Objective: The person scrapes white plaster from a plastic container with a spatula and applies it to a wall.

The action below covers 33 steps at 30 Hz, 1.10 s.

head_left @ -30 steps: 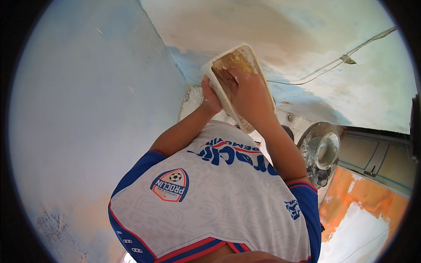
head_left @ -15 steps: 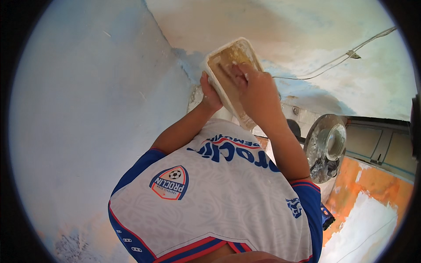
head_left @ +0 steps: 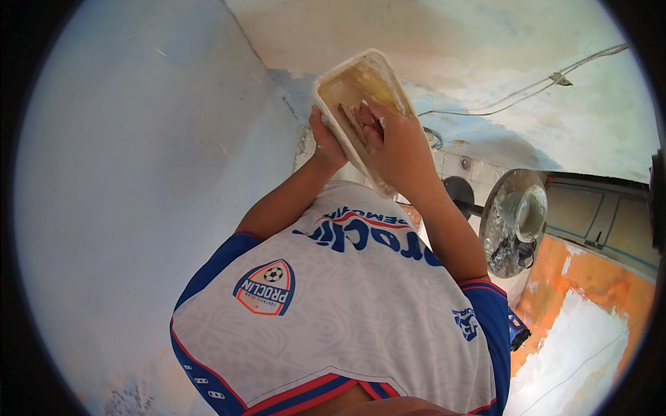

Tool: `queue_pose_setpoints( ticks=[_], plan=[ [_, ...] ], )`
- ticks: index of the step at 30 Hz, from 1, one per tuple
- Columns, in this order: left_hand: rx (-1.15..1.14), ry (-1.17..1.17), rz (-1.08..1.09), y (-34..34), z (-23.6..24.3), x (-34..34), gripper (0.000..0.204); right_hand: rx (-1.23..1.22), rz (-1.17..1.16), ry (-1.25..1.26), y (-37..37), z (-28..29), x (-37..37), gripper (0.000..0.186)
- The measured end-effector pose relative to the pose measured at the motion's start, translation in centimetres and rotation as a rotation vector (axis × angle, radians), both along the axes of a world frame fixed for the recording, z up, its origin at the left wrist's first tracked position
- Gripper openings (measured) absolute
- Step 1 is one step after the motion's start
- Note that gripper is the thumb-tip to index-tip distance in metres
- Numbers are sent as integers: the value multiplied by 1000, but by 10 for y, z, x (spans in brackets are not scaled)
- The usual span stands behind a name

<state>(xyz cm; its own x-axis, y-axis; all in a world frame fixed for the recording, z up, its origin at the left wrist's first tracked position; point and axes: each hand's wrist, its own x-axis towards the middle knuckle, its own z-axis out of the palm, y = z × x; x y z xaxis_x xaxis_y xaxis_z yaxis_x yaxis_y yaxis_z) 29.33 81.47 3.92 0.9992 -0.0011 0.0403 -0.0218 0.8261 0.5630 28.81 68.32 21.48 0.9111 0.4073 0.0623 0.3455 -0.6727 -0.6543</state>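
Observation:
A pale rectangular plastic tub, smeared with beige and yellowish paste, is held tilted in front of my chest. Along its left side my left hand is wrapped, thumb up by the rim and the other fingers hidden underneath. My right hand reaches into the tub with its fingers curled, white smears on the fingertips. It grips a flat, thin-edged tool, paste-coated like a scraper; most of it is covered by the hand, so its exact kind is unclear.
A pale blue wall rises close on my left, meeting a patchy wall ahead. Loose cables run across that one. To the right stand a round, stained table bearing a glass jar, and an orange wall with white patches.
The tub and both hands have shifted slightly up and left. Within the tub, my right hand has moved a little down, and the thin-edged tool shows more clearly.

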Motion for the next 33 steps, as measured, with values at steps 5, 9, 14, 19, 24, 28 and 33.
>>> queue_pose_setpoints(
  ticks=[5,9,14,19,24,28,33],
  plan=[
    [-88,72,69,2,-3,0,91,-82,-85,-141,4,-6,8,20],
    [-129,52,62,5,-1,-5,91,-316,-43,-77,14,-25,4,24],
    [49,91,94,12,0,-11,89,-142,-1,-3,16,-25,-1,25],
    [-20,72,72,19,-6,-15,88,-86,0,108,23,-18,-4,23],
    [-61,-112,-21,25,-14,-13,86,64,23,103,20,-26,-4,25],
    [-268,-103,-68,23,-22,-9,94,100,-11,144,19,-13,-5,26],
    [-205,-131,-43,22,-10,-9,86,190,-95,76,14,24,-11,22]
  ],
)
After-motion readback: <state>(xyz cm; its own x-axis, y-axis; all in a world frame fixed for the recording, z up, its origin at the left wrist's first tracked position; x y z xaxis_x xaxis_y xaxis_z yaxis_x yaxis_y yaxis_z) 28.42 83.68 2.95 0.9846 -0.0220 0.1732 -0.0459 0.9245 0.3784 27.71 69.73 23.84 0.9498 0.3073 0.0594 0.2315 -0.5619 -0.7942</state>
